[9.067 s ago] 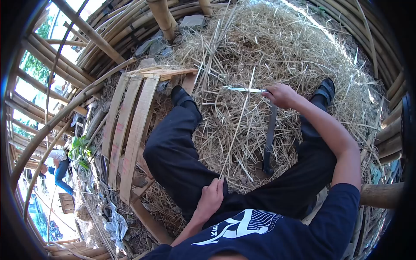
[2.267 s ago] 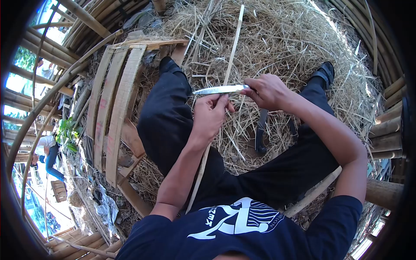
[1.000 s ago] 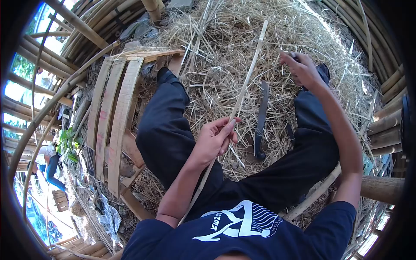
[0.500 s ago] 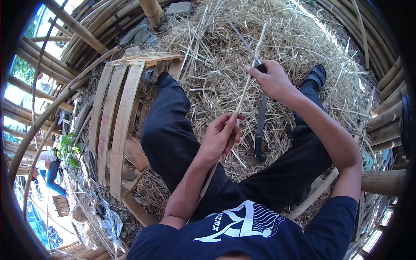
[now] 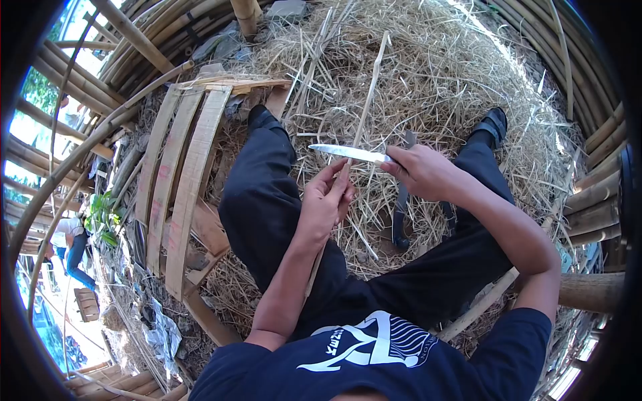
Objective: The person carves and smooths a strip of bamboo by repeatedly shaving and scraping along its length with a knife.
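Note:
My left hand (image 5: 328, 198) is closed around a long, thin bamboo strip (image 5: 368, 100). The strip runs from beside my left forearm up over the straw, its far end pointing away from me. In my right hand (image 5: 420, 172) is a knife (image 5: 348, 153) with a dark handle, fingers wrapped round it. Its bright blade lies across the strip just beyond my left hand, pointing left. Whether the edge touches the strip I cannot tell. Below my right hand, a second, dark blade with a black handle (image 5: 399, 230) lies on the straw between my legs.
Straw (image 5: 428, 67) covers the ground around my outstretched legs. A slatted wooden crate (image 5: 190, 180) stands by my left leg. Bamboo poles (image 5: 100, 154) fence the left side, and more bamboo (image 5: 595, 207) lines the right. Beyond the left fence is another person (image 5: 70, 244).
My right hand has come nearer and lower, and the knife has swung from pointing away to lying across the strip. The strip's far end has shifted left.

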